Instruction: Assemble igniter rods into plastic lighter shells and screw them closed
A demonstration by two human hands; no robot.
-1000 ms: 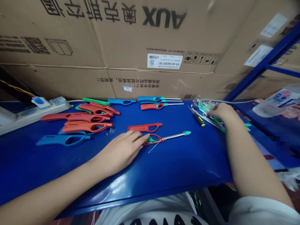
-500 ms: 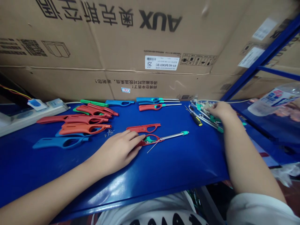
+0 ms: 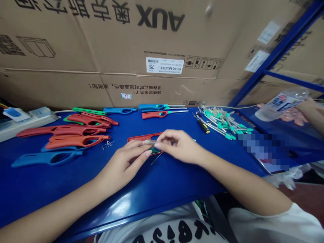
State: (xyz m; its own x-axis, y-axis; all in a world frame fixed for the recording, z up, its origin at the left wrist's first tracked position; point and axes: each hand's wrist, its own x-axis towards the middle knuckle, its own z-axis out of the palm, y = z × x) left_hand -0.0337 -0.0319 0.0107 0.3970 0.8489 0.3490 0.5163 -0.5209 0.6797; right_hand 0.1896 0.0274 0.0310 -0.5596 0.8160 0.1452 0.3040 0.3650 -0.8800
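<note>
My left hand [image 3: 124, 165] rests on the blue table [image 3: 177, 182], its fingertips pinching the handle end of an open red lighter body [image 3: 155, 151]. My right hand [image 3: 178, 145] is over the same lighter. Its thumb and forefinger are closed on a small pale part [image 3: 149, 142] that I cannot make out. A loose red shell half [image 3: 140, 138] lies just behind the hands. A thin wire [image 3: 156, 158] sticks out from under the lighter.
Red shells [image 3: 76, 130] and blue shells [image 3: 48, 158] are piled at the left, with small screws [image 3: 107, 144] beside them. Finished lighters [image 3: 162, 114] lie at the back. Teal-tipped metal tubes [image 3: 222, 123] and a screwdriver [image 3: 203, 127] lie right. Cardboard boxes [image 3: 157, 50] wall the back. A power strip [image 3: 27, 118] lies far left.
My right hand left the pile of metal tubes and came left to the red lighter, now pinching a small part. My left hand stayed on the lighter. The view shifted to the right.
</note>
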